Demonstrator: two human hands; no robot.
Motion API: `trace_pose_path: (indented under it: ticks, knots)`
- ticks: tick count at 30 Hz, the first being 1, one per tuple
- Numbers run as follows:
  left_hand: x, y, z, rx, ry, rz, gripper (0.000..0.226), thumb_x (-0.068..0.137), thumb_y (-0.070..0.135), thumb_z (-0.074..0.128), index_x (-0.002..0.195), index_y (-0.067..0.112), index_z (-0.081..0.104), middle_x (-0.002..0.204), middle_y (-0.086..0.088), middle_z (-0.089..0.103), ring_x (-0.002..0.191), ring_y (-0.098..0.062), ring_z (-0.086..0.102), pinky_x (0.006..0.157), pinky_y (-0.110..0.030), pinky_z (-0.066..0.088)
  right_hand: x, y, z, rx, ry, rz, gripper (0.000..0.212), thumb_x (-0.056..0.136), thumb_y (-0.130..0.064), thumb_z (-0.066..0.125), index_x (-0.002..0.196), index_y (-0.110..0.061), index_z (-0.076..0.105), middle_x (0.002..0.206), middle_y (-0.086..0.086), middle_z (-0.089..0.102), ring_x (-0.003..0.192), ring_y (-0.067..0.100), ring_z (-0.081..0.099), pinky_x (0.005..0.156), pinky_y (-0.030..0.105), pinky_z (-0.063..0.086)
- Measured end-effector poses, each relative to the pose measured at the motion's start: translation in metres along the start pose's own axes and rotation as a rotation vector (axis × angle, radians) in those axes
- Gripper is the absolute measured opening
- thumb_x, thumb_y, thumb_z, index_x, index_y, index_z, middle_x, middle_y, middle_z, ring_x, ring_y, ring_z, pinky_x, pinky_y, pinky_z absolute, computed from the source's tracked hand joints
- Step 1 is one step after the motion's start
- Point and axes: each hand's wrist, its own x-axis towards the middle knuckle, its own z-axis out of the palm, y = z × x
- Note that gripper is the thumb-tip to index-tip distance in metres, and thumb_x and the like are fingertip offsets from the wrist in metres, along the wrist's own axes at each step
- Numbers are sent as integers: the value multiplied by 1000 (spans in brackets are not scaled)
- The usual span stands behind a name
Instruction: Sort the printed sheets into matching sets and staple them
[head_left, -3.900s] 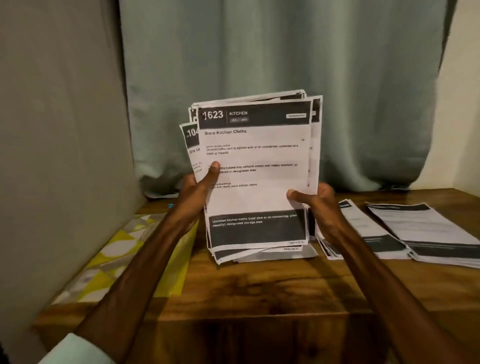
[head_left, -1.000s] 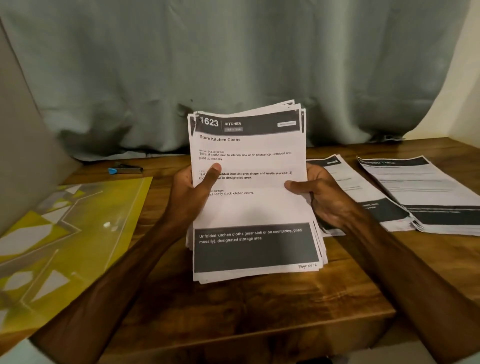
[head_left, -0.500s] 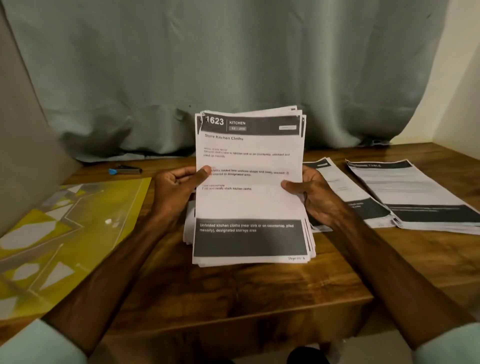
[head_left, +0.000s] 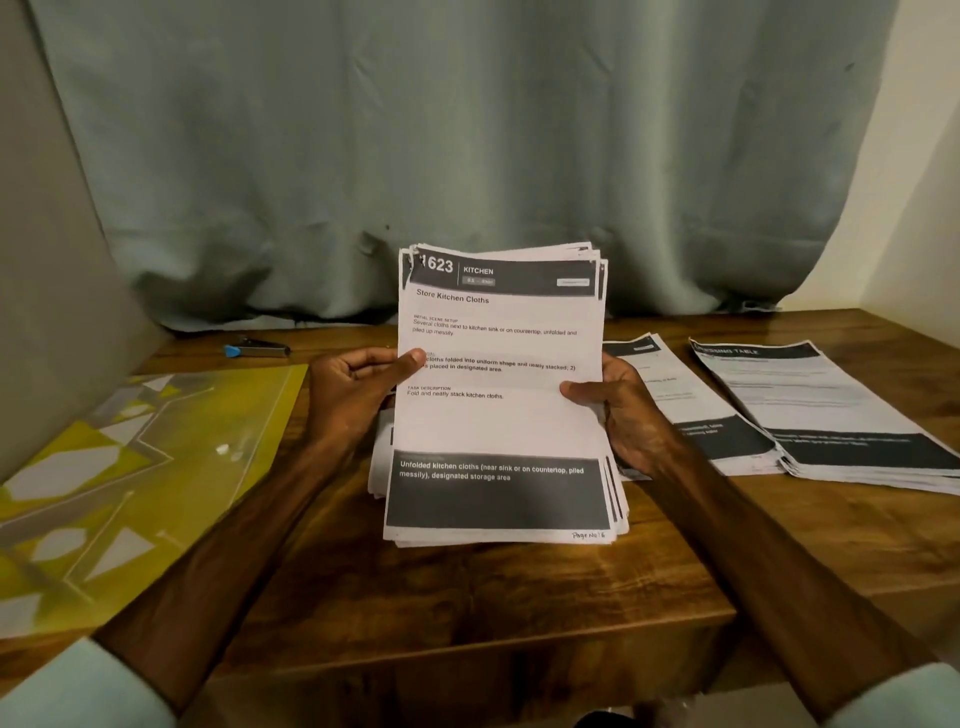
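Observation:
A thick stack of printed sheets (head_left: 498, 415) stands tilted up at the table's middle, its lower edge near the wood. The top sheet reads "1623 KITCHEN, Store Kitchen Cloths". My left hand (head_left: 353, 395) holds the stack's left edge, thumb tip on the front sheet. My right hand (head_left: 618, 410) grips the right edge, thumb on the front and fingers behind. Two sorted piles lie flat to the right: a nearer pile (head_left: 691, 410) and a farther pile (head_left: 826, 410). A stapler (head_left: 257, 349) with a blue end lies at the back left.
A yellow patterned folder (head_left: 140, 478) covers the table's left part. The wooden table (head_left: 467, 597) ends close in front of me. A grey-green curtain (head_left: 467, 156) hangs behind, and a grey panel (head_left: 47, 260) stands on the left.
The stack has come down from high in front of me to near the table. My left thumb slid from well onto the front sheet out to its left edge.

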Motion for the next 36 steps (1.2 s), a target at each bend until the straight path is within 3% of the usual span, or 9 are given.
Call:
trace_pose_path:
  ticks: [5,8,11,14,20,27,31,36]
  knots:
    - [5,-6,-2,-23,-25,8,24,81,12,84,97,-5,75,96,-19,77,89,-37,76,89,-53,59,-3,-1,2,52,-5,6,45,95,3,53,139,-10,54,130,16,67,114,44,67,96,59,54]
    - [5,-7,-2,-30,-53,15,22,84,11,80,100,-4,76,97,-18,77,90,-36,76,85,-46,61,-2,-2,2,80,11,24,44,94,-2,55,137,-10,56,130,17,68,112,44,67,94,56,56]
    - [5,-6,-2,-26,-79,38,20,87,9,76,104,-2,76,98,-15,78,90,-32,76,78,-36,63,-3,-5,2,95,24,27,42,91,-5,57,132,-11,59,127,17,69,105,42,70,82,49,61]
    - [6,-7,-3,-27,-90,43,22,89,8,75,107,-4,75,99,-16,78,90,-31,76,80,-38,63,-4,-7,1,106,38,29,37,94,-4,54,130,-12,60,122,16,72,99,39,73,76,46,63]
    - [7,-8,-5,-3,-103,35,20,92,8,72,108,-4,74,97,-13,78,85,-24,77,75,-32,63,1,-5,-2,111,89,34,45,94,-3,55,139,-9,56,129,17,68,116,46,65,102,61,50]
    - [11,-13,-7,17,-106,33,15,93,6,70,105,-1,74,94,-10,78,79,-18,76,72,-28,62,-1,-4,-1,92,132,26,39,96,-4,55,134,-9,59,124,15,71,109,44,68,96,56,55]
    - [12,-14,-8,11,-103,24,12,93,7,71,103,3,76,96,-12,78,83,-21,76,80,-34,63,-1,-4,0,93,128,17,42,95,-3,54,137,-8,57,127,16,69,112,44,67,99,58,53]
    - [11,-15,-8,9,-109,14,8,94,8,70,100,8,77,95,-10,79,83,-21,76,77,-33,62,-2,-2,1,87,150,16,43,95,-2,54,137,-7,57,127,16,69,113,45,66,98,58,54]
